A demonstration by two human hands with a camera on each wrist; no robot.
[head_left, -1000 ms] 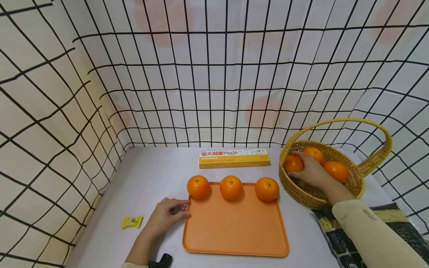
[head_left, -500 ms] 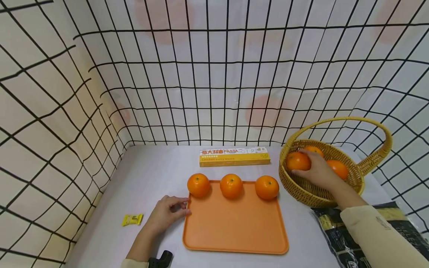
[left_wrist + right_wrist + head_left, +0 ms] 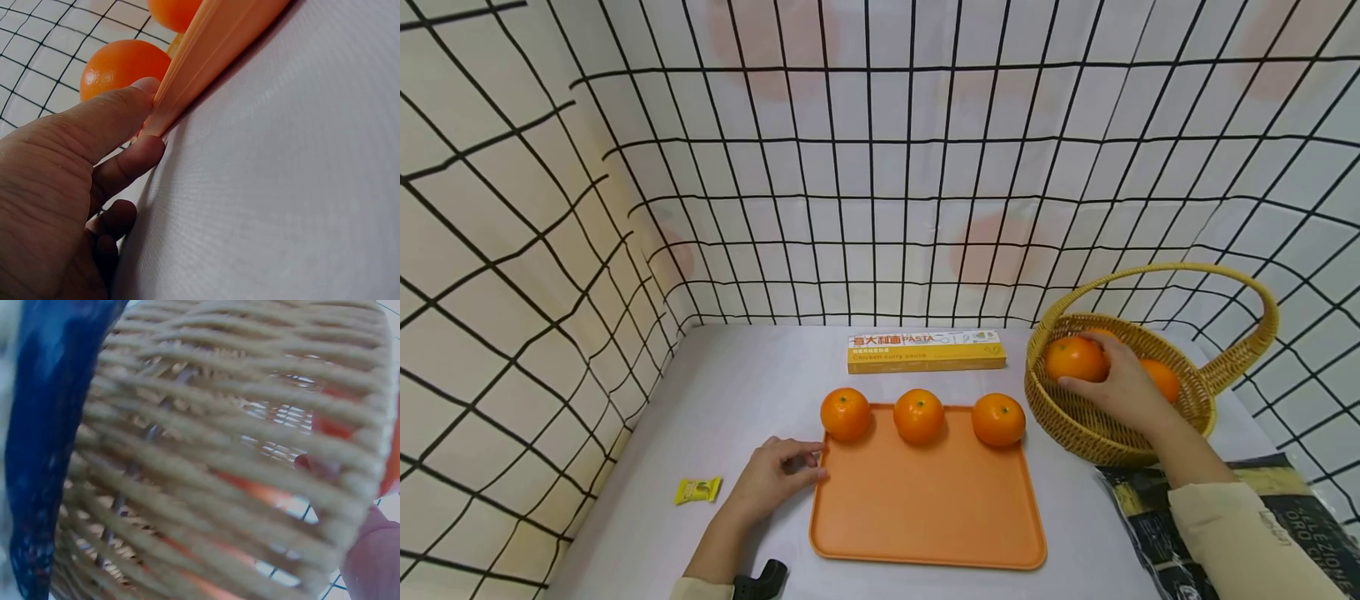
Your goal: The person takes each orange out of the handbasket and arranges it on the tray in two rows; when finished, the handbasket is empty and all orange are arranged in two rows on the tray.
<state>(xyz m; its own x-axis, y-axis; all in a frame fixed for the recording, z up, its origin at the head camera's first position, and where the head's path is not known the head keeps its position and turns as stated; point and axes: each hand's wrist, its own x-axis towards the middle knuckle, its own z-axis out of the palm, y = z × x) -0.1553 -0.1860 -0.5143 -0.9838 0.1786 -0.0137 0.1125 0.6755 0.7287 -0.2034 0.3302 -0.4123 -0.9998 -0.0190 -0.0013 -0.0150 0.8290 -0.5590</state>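
An orange tray point(image 3: 927, 508) lies on the table, with three oranges along its far edge: a left orange point(image 3: 846, 414), a middle orange point(image 3: 918, 416) and a right orange point(image 3: 997, 420). My left hand point(image 3: 769, 481) pinches the tray's left rim; the left wrist view has the thumb on top and a finger beneath the rim point(image 3: 199, 59). Inside the wicker basket point(image 3: 1078, 427) at the right, my right hand point(image 3: 1126, 390) grips another orange point(image 3: 1073, 359). Two more oranges are partly hidden behind that hand. The basket weave covers most of the right wrist view.
A yellow pasta box point(image 3: 927, 352) lies behind the tray. A small yellow wrapped packet point(image 3: 697, 490) sits to the left. A dark bag point(image 3: 1296, 508) lies under the right forearm, in front of the basket. Black wire mesh point(image 3: 880, 196) stands at the back and sides.
My right hand has shifted a little to the right and up inside the basket with its orange. My left hand stays on the tray rim.
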